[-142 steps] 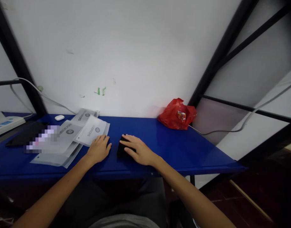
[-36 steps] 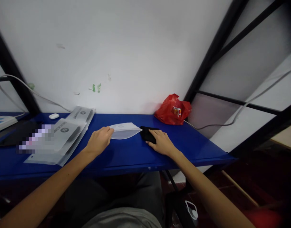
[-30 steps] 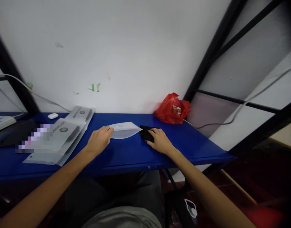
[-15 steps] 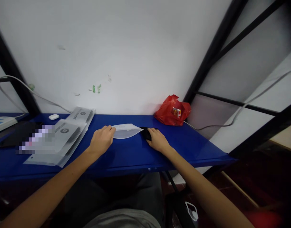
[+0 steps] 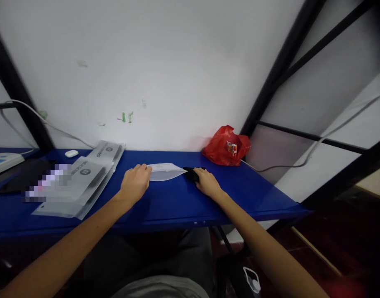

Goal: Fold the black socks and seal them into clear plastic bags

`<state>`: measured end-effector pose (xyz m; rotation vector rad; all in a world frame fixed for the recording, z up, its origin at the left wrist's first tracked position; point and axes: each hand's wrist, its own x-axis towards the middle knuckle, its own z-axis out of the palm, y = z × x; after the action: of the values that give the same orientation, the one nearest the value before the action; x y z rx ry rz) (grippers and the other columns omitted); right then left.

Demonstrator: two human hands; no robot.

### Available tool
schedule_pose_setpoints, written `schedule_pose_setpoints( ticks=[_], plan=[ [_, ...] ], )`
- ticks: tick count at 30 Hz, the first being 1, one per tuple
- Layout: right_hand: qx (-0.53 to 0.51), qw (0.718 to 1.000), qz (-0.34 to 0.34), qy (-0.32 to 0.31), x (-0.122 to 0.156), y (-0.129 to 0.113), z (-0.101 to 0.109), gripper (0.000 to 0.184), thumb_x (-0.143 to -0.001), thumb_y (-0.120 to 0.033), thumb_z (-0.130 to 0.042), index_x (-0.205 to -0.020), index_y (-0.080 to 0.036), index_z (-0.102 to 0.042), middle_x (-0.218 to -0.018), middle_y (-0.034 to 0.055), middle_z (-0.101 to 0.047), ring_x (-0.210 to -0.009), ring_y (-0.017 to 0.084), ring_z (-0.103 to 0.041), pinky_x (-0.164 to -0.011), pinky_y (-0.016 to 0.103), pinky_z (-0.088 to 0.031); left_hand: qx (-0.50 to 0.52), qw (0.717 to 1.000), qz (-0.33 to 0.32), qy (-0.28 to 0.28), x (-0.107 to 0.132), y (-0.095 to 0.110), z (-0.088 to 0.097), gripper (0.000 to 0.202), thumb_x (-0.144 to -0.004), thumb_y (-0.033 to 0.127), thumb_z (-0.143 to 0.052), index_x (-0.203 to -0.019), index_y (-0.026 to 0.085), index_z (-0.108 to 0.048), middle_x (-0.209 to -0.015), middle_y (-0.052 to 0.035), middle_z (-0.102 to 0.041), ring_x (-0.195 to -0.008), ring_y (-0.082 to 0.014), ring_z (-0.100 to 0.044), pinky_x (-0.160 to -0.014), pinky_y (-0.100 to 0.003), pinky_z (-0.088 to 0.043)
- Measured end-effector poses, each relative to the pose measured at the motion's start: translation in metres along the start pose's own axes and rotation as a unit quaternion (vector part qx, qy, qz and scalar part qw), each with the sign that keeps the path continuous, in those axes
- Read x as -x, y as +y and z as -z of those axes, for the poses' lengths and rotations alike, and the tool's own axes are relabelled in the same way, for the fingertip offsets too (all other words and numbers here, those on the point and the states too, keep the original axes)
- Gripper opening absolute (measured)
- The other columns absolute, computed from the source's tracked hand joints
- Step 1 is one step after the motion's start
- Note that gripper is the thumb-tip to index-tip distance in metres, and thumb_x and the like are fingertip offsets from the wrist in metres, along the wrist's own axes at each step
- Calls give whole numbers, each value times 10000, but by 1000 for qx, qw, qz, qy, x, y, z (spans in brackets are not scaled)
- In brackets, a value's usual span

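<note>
My left hand [image 5: 135, 184] is closed on the left end of a frosted white plastic pouch [image 5: 165, 171], holding it just above the blue table [image 5: 165, 198]. My right hand [image 5: 207, 183] grips a small black object [image 5: 191, 174] at the pouch's right, open end. The black object touches the pouch's mouth; how far it is inside I cannot tell.
A stack of similar printed pouches [image 5: 84, 176] lies at the left, next to a dark flat slab [image 5: 19, 178] and a white earbud case [image 5: 71, 153]. A red plastic bag [image 5: 226, 147] sits against the wall at the right. A power strip [image 5: 3, 160] and cables lie far left.
My left hand took a pouch from the stack and lifted it to the table's middle. My right hand slid the black object leftward until it meets the pouch's mouth.
</note>
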<state>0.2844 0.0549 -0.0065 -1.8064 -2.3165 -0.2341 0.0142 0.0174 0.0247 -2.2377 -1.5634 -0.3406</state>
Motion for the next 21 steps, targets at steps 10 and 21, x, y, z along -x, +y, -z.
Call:
schedule_pose_setpoints(
  ticks=[10, 21],
  plan=[
    [-94, 993, 58, 42, 32, 0, 20, 549, -640, 28, -452, -1142, -162, -569, -1097, 92, -664, -1003, 223, -627, -861, 325, -473, -31, 999, 8, -26, -3, 0, 14, 301, -833, 9, -380, -1005, 114, -604, -902, -120, -636, -861, -227, -576, -680, -314, -438],
    [-188, 915, 255, 250, 45, -56, 30, 709, -681, 6, -461, -1354, -204, -393, -1319, 89, -545, -1200, 198, -528, -982, 359, -472, 1, 998, -24, -60, -3, 8, 20, 288, -857, 33, -375, -1007, 127, -603, -896, -112, -621, -891, -235, -585, -637, -299, -426]
  ],
)
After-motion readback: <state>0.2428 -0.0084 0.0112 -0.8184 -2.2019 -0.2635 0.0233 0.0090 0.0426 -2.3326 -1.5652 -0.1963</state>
